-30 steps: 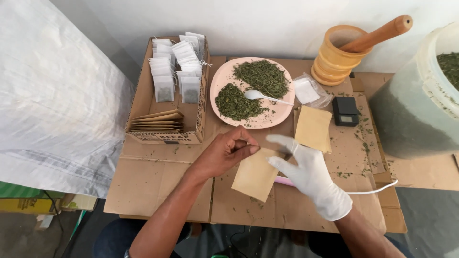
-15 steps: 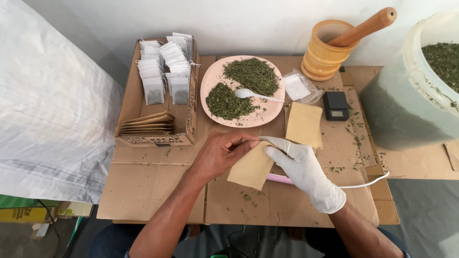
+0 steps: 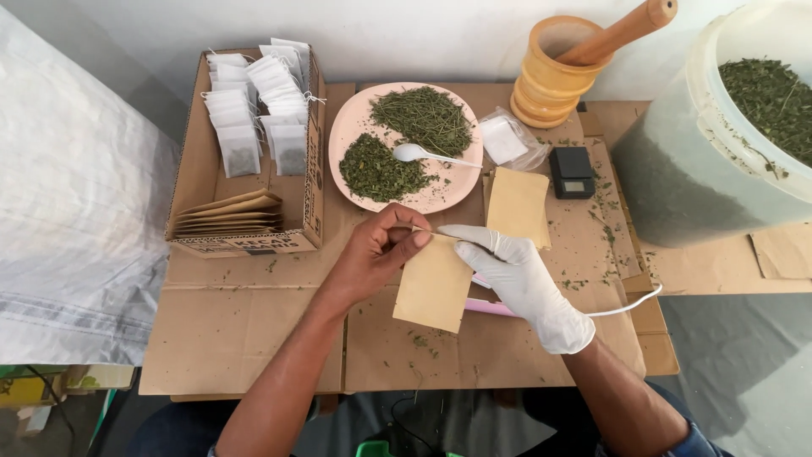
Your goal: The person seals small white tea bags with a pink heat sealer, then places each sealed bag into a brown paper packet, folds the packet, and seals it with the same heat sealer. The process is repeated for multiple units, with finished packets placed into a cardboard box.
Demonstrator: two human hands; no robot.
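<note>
Brown paper pouch [image 3: 434,283] pinched at its top edge between both hands: bare left hand [image 3: 381,251] gripping the left corner with clenched fingers [image 3: 412,240], gloved right hand [image 3: 518,272] holding the other side. Hanging just over a counter [image 3: 254,330] covered in flattened cardboard (herb crumbs everywhere), white wall behind. Pink plate [image 3: 347,127] of dried herbs with a white spoon [image 3: 420,153] straight ahead, box of tea bags [image 3: 254,144] left, wooden mortar [image 3: 554,72] and big bucket [image 3: 727,144] right. Nothing blocking the pouch.
</note>
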